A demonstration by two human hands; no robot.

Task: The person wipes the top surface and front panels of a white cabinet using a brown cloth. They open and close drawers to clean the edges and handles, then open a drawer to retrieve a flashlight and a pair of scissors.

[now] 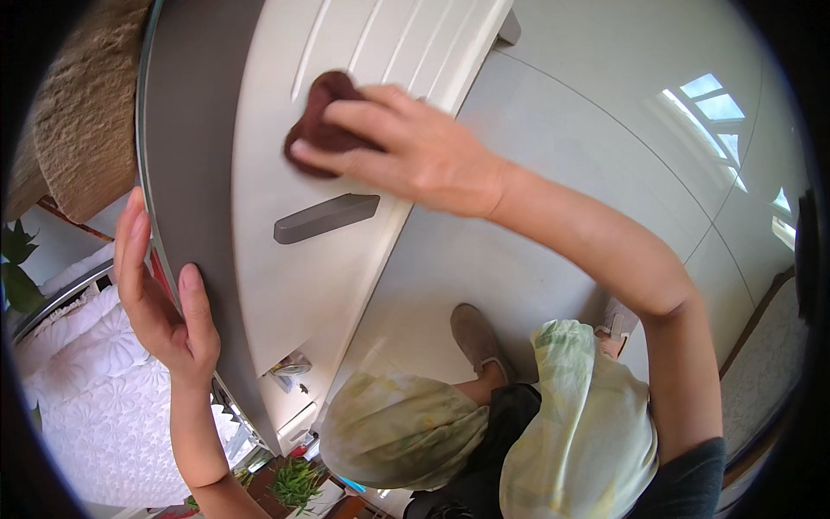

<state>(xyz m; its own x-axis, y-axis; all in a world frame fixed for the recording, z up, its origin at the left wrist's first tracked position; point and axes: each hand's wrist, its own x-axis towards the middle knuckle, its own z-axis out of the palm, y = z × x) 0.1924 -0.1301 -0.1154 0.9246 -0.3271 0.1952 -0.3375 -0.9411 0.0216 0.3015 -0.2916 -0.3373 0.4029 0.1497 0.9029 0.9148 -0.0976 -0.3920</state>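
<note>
A dark red-brown cloth (pixel 316 130) is bunched under the fingers of my right hand (pixel 415 146), pressed to the white grooved front (pixel 305 279) of a cabinet. Just below the cloth in the picture is a grey bar handle (pixel 326 219) on that front. The right hand is a little blurred. My left hand (pixel 168 305) rests at the glass edge of the dark grey top panel (pixel 201 168), thumb on the panel and fingers stretched along the other side; it holds nothing.
A rough tan stone-like block (pixel 87 123) stands beyond the panel at upper left. A white quilted cover (pixel 104 396) lies at lower left, near green leaves (pixel 19 272). Potted grass (pixel 296 483) is at the bottom. My slippered foot (pixel 480 337) stands on the glossy tiled floor (pixel 570 143).
</note>
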